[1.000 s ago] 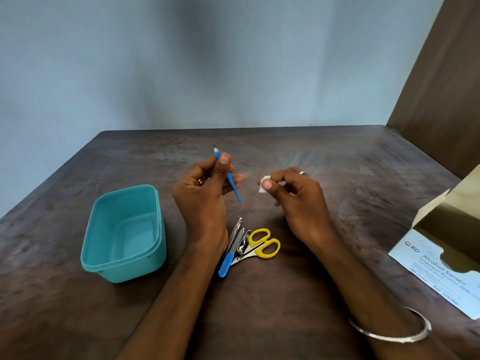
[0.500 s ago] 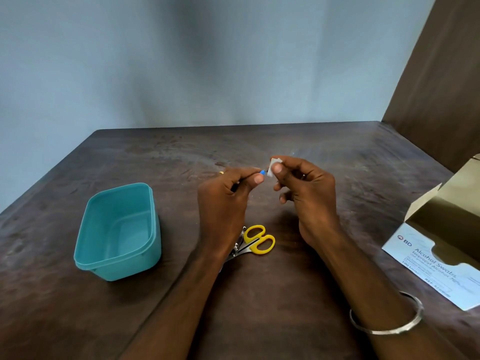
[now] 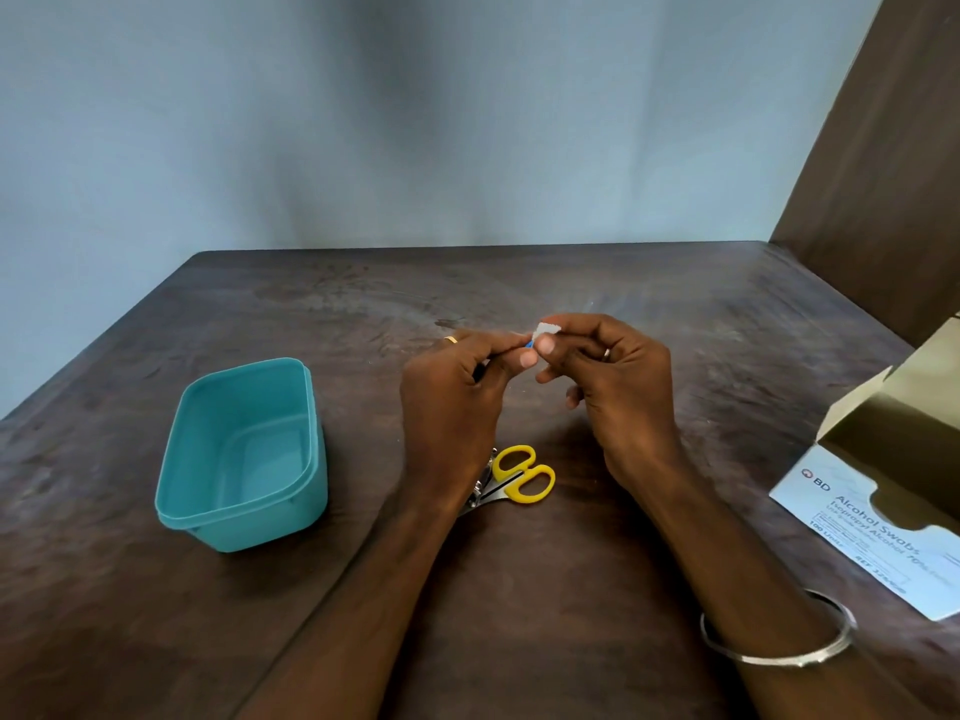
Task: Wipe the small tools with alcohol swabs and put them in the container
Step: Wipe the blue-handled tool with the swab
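The teal container (image 3: 241, 454) is sitting at the left of the desk (image 3: 675, 314), holding nothing yet; in the middle, the left hand (image 3: 457, 402) is pinching the little blue tool (image 3: 529, 345) in a narrow grip; the right hand (image 3: 613, 387) is pinching the white swab (image 3: 548, 328) around its tip; it is best to rub slowly along the whole tool, holding tight; the yellow scissors (image 3: 519, 478) are waiting below.

"BD Alcohol Swabs" on box (image 3: 852, 517)

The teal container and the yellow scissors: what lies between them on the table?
In the head view, only the left hand's wrist above bare table; container, scissors.
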